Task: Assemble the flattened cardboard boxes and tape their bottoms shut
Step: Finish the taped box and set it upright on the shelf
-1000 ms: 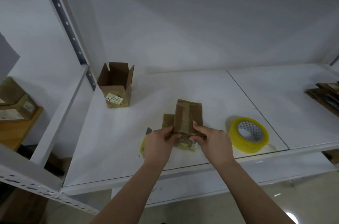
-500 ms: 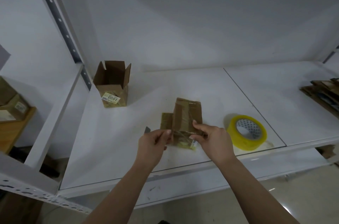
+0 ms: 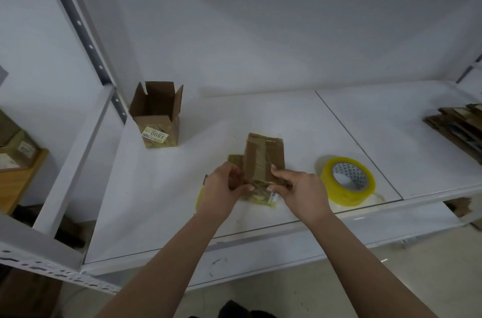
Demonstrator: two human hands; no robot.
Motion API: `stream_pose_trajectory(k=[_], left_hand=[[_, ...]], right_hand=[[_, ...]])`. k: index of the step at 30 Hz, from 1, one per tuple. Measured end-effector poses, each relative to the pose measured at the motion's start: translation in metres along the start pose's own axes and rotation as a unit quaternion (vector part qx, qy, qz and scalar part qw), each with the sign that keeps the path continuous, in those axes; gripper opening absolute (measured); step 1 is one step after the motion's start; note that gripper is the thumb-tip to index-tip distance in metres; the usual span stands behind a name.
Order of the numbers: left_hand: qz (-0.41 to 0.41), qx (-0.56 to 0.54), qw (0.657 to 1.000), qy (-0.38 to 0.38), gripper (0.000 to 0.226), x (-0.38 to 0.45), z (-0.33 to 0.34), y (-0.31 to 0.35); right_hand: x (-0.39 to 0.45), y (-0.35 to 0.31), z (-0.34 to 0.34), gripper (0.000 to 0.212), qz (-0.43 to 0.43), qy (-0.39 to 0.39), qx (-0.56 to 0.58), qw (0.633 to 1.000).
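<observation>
A small brown cardboard box [image 3: 263,158] lies bottom-up on the white shelf [image 3: 161,203], its bottom flaps covered with clear tape. My left hand [image 3: 221,192] grips its left near corner, fingers curled around the flap edge. My right hand [image 3: 300,190] presses on its right near edge, thumb on top. A yellowish roll of packing tape [image 3: 347,182] lies flat just right of my right hand. An assembled open box [image 3: 156,115] with a yellow "0091" label stands upright at the back left.
A stack of flattened cardboard boxes [image 3: 459,125] lies at the far right of the shelf. A slotted metal upright [image 3: 78,20] rises at the left. More boxes [image 3: 15,145] sit on a wooden surface beyond it.
My left hand has closed in on the box's left corner and now grips it. The right hand stays on the near right edge. The box has barely moved.
</observation>
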State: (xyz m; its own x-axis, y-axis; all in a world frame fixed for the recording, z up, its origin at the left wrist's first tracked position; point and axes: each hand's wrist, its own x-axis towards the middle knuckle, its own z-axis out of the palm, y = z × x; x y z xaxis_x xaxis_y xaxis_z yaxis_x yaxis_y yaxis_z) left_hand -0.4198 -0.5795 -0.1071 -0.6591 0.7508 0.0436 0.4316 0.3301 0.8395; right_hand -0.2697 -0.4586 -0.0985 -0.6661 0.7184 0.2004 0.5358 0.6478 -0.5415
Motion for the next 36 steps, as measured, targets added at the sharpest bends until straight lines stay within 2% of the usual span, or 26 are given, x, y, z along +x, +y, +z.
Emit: stream_pose_trajectory(k=[3,5,8,10,11,13,15,17,19,21,24,26,28,30,33,36], left_hand=[[0.070,0.098,0.993,-0.012,0.056,0.001,-0.004,0.016],[0.118,0.176,0.976,-0.045,0.061,-0.001,-0.003,0.029],[0.116,0.248,0.959,-0.076,0.056,-0.001,-0.002,0.034],[0.108,0.264,0.956,-0.071,0.055,0.000,-0.003,0.033],[0.106,0.272,0.954,-0.069,0.054,0.001,-0.003,0.033],[0.101,0.278,0.953,-0.068,0.055,0.002,-0.004,0.032],[0.099,0.258,0.958,-0.071,0.056,0.003,-0.004,0.030],[0.089,0.226,0.967,-0.076,0.056,0.003,-0.004,0.029],[0.079,0.213,0.971,-0.079,0.056,0.002,-0.004,0.030],[0.077,0.211,0.971,-0.080,0.056,0.001,-0.004,0.030],[0.077,0.208,0.972,-0.080,0.057,0.002,-0.003,0.032],[0.077,0.213,0.971,-0.081,0.057,0.003,-0.004,0.032],[0.077,0.210,0.971,-0.085,0.057,0.003,-0.004,0.033],[0.075,0.204,0.972,-0.087,0.058,0.003,-0.005,0.033],[0.073,0.203,0.972,-0.089,0.058,0.003,-0.005,0.033],[0.071,0.200,0.973,-0.094,0.059,0.004,-0.006,0.034]], right_hand=[[-0.003,0.000,0.002,0.043,-0.003,0.003,-0.013,1.000],[-0.004,0.004,0.002,0.044,-0.014,0.010,-0.009,1.000],[-0.008,0.006,-0.002,0.057,-0.020,-0.011,-0.018,1.000],[-0.010,0.008,-0.003,0.070,0.022,-0.012,-0.035,0.999],[-0.012,0.008,-0.003,0.068,0.058,-0.009,-0.057,0.997],[-0.016,0.003,-0.002,0.053,0.093,-0.021,-0.130,0.987],[-0.019,0.000,0.002,0.047,0.049,-0.005,-0.177,0.983],[-0.018,0.001,0.009,0.044,-0.024,0.054,-0.190,0.980],[-0.016,-0.001,0.009,0.041,-0.055,0.093,-0.203,0.973],[-0.015,-0.002,0.008,0.043,-0.069,0.086,-0.193,0.975],[-0.021,0.001,0.005,0.062,-0.069,0.032,-0.163,0.984],[-0.025,0.005,0.000,0.065,-0.073,0.015,-0.108,0.991],[-0.025,0.013,-0.007,0.067,-0.038,0.002,-0.022,0.999],[-0.022,0.024,-0.013,0.057,0.003,0.000,0.004,1.000],[-0.016,0.027,-0.018,0.018,0.009,-0.041,-0.050,0.998],[-0.007,0.019,-0.020,0.013,-0.028,-0.052,-0.048,0.997]])
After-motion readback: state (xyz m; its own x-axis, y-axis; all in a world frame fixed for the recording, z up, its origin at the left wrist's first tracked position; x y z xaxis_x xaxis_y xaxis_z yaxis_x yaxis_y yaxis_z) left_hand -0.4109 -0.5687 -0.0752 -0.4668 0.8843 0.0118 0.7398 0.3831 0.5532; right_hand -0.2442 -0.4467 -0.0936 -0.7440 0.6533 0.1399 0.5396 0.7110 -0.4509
